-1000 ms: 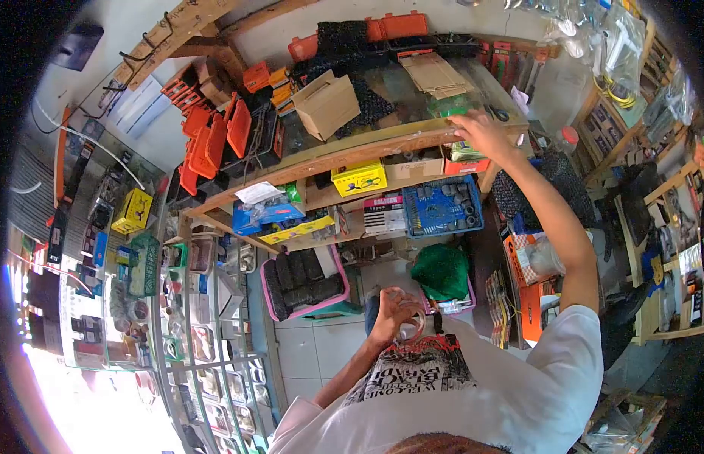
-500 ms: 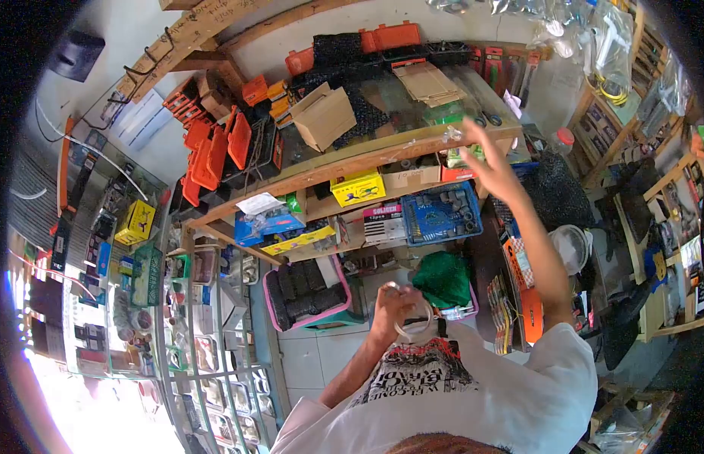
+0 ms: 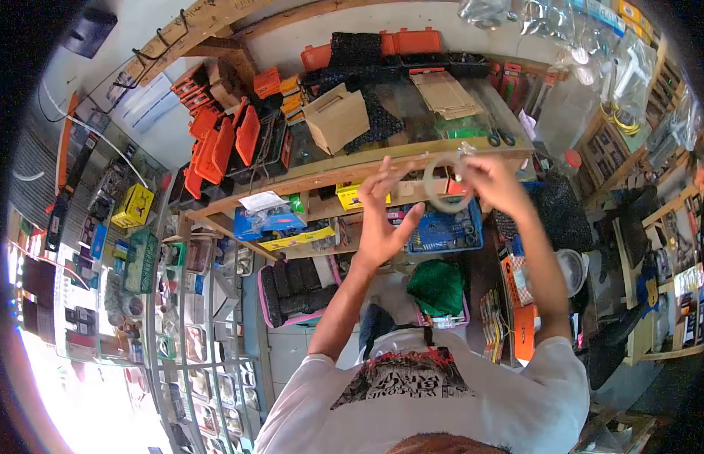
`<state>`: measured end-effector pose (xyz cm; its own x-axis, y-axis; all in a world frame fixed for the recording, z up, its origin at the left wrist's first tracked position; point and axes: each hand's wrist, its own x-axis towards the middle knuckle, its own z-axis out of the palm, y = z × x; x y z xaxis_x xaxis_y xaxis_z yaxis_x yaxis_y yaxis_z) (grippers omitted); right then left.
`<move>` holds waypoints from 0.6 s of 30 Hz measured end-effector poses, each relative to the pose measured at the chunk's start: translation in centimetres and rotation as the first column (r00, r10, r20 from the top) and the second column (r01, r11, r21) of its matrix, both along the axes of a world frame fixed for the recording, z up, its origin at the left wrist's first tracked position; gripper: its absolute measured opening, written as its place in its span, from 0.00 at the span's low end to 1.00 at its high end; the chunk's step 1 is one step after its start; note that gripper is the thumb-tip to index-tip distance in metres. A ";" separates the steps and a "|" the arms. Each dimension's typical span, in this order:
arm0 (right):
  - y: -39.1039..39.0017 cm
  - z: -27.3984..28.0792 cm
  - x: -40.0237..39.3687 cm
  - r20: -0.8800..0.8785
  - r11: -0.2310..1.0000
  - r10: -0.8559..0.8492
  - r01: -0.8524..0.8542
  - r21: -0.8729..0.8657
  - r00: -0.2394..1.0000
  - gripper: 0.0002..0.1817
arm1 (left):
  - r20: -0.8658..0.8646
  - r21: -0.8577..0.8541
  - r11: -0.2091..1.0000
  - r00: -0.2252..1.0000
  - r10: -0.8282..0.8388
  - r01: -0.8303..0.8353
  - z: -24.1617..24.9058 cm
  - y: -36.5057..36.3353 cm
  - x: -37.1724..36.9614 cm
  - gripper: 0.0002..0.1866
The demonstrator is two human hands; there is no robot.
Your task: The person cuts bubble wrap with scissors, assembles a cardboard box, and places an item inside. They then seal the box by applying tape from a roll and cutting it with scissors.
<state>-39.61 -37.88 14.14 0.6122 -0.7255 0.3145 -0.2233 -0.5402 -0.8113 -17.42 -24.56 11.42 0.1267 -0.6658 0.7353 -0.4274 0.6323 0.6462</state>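
My right hand (image 3: 492,184) is raised in front of the wooden shelf (image 3: 321,170) and pinches a clear ring-shaped tape roll (image 3: 445,184) at its right rim. My left hand (image 3: 383,216) is up beside it, to the left of the roll, palm facing it and fingers spread, holding nothing. Its fingertips are close to the roll, but I cannot tell whether they touch it. Both arms reach forward from my white printed shirt (image 3: 442,393).
On the shelf top lie a cardboard box (image 3: 335,117), orange cases (image 3: 231,140) and scissors (image 3: 497,138). Below are a yellow box (image 3: 352,194), a blue crate (image 3: 446,227), a green cloth (image 3: 437,287) and a pink bin (image 3: 299,287). Glass display cases (image 3: 193,303) stand at the left.
The ring was low in my left hand near my chest. Both hands rose and met in front of the shelf, the ring is now in my right hand and my left hand has opened.
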 end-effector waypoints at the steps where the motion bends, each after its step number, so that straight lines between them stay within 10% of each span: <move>1: -2.1 1.6 -0.5 -0.111 0.997 -0.008 0.017 0.079 0.994 0.17 | 0.149 0.044 0.997 0.988 0.050 -0.057 0.5 -0.2 0.6 0.35; 8: -21.2 0.1 -5.2 -0.420 0.985 -0.154 0.104 -0.139 0.894 0.17 | -0.054 0.167 0.984 0.997 -0.056 0.065 -2.0 -2.1 7.1 0.37; 12: -24.0 1.2 -6.0 -0.601 0.975 -0.213 0.126 -0.184 0.770 0.15 | -0.487 0.193 0.907 0.839 -0.242 0.374 -0.6 -1.4 10.1 0.35; 15: -22.2 1.1 -5.2 -0.322 0.711 -0.558 0.240 -0.661 0.765 0.19 | -0.542 0.169 0.870 0.781 -0.310 0.463 1.5 -0.8 12.6 0.34; 18: -13.5 5.3 2.7 0.009 0.880 -0.424 0.414 -0.234 0.906 0.21 | -0.521 0.105 0.862 0.766 -0.377 0.496 2.1 -1.3 14.7 0.33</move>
<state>-36.90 -51.38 19.46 0.2829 -0.8297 0.4811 -0.5001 -0.5557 -0.6642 -2.71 -25.85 13.53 0.0679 -0.8708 0.4869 0.2508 0.4872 0.8365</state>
